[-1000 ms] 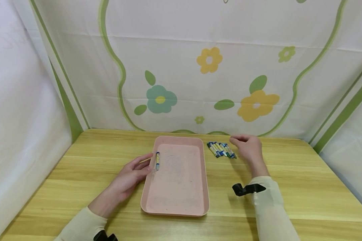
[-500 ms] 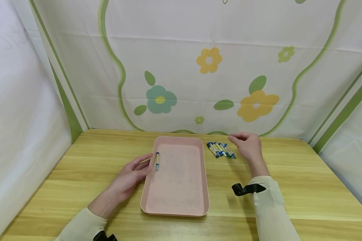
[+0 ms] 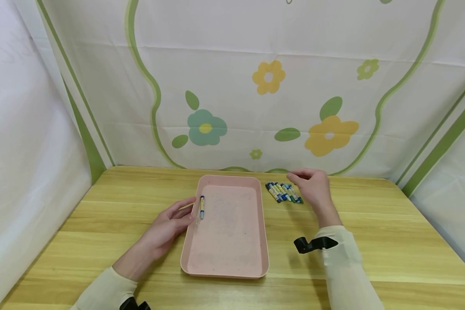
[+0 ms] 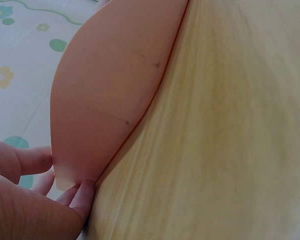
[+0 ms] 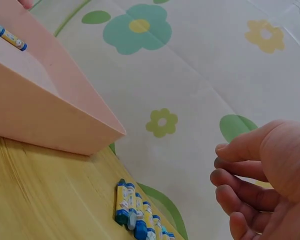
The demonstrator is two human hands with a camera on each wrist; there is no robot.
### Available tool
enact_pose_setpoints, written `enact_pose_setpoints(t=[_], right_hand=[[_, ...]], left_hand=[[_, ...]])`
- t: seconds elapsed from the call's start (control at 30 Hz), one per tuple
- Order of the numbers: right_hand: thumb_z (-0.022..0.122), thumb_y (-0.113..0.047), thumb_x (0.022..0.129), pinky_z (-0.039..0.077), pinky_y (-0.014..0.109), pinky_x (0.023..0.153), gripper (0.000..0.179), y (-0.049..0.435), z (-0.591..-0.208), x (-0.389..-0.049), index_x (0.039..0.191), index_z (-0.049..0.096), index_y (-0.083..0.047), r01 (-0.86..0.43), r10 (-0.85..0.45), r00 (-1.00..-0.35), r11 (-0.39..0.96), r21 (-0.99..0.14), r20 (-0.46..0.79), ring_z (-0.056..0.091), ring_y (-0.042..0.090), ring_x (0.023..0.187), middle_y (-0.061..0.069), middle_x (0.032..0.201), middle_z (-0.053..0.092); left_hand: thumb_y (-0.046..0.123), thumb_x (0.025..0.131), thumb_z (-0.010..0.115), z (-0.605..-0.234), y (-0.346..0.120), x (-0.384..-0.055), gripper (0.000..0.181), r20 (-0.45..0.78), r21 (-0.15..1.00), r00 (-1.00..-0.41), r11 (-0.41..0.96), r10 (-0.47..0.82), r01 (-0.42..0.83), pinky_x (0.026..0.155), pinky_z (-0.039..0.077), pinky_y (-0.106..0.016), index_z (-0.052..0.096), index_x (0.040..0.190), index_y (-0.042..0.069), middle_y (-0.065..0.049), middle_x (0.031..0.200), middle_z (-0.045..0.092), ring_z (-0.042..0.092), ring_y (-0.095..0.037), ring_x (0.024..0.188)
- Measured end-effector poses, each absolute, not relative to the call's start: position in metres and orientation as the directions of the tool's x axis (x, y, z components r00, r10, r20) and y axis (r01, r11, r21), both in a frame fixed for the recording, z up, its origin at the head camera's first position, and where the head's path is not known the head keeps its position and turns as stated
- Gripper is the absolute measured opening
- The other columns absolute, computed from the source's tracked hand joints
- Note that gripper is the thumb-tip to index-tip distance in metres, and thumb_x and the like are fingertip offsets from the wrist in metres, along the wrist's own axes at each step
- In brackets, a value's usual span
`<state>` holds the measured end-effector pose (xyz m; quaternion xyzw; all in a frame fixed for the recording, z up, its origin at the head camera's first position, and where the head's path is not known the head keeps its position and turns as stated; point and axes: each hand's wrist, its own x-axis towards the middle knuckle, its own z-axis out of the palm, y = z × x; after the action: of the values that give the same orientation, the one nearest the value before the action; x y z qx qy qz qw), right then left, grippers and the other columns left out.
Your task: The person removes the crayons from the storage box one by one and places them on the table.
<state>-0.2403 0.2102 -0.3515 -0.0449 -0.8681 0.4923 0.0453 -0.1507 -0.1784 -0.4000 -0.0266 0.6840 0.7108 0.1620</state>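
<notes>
My left hand touches the left wall of a pink tray with its fingertips and thumb; in the left wrist view, the fingers lie against the tray's outer side. One crayon with a yellow wrapper and blue bands lies inside the tray along its left side. Several similar crayons lie side by side on the table, right of the tray. Above their right end hovers my right hand, its fingers loosely curled and the thumb near the index fingertip. The right wrist view shows nothing between these fingers.
The wooden table has its back edge just behind the tray and crayons. A white curtain with printed flowers hangs behind it, with more cloth on both sides. Black camera mounts sit on both wrists.
My right hand has shifted a little to the left, closer above the row of crayons. The left hand, tray and crayons look unchanged.
</notes>
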Motion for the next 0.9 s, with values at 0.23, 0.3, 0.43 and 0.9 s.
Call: enact_pose_setpoints(t=[0.23,0.3,0.43,0.9], right_hand=[[0.074,-0.035,0.100,0.055,0.026,0.079,0.037,0.194,-0.350,-0.240,0.124,0.078,-0.007,0.003,0.081,-0.996,0.494,-0.869,0.043,0.066,0.018,0.101,0.013,0.122,0.075],[0.073,-0.034,0.101,0.054,0.026,0.080,0.036,0.188,-0.350,-0.239,0.124,0.078,-0.007,0.000,0.066,-0.997,0.492,-0.871,0.037,0.066,0.018,0.102,0.012,0.122,0.075],[0.074,-0.034,0.100,0.054,0.027,0.081,0.037,0.176,-0.351,-0.239,0.123,0.079,-0.006,-0.014,0.038,-0.999,0.498,-0.867,0.037,0.068,0.021,0.105,0.012,0.119,0.078],[0.076,-0.028,0.100,0.061,0.039,0.090,0.025,0.128,-0.356,-0.237,0.118,0.082,-0.012,-0.075,-0.039,-0.997,0.520,-0.851,0.064,0.072,0.026,0.109,0.010,0.119,0.079]], left_hand=[[0.012,0.108,0.058,-0.399,-0.178,-0.151,0.059,-0.263,0.963,-0.946,-0.009,0.188,-0.269,0.116,0.044,-0.031,0.039,0.164,0.012,-0.019,0.171,0.036,0.044,-0.033,0.153],[0.012,0.108,0.058,-0.399,-0.178,-0.150,0.059,-0.262,0.963,-0.946,-0.010,0.189,-0.268,0.117,0.043,-0.032,0.038,0.164,0.012,-0.020,0.171,0.036,0.044,-0.033,0.153],[0.013,0.107,0.059,-0.398,-0.177,-0.150,0.059,-0.269,0.961,-0.946,-0.009,0.183,-0.275,0.113,0.046,-0.027,0.040,0.163,0.013,-0.019,0.171,0.036,0.044,-0.033,0.153],[0.011,0.109,0.056,-0.399,-0.177,-0.151,0.060,-0.257,0.964,-0.943,-0.010,0.209,-0.265,0.113,0.045,-0.026,0.036,0.166,0.013,-0.021,0.172,0.033,0.040,-0.034,0.156]])
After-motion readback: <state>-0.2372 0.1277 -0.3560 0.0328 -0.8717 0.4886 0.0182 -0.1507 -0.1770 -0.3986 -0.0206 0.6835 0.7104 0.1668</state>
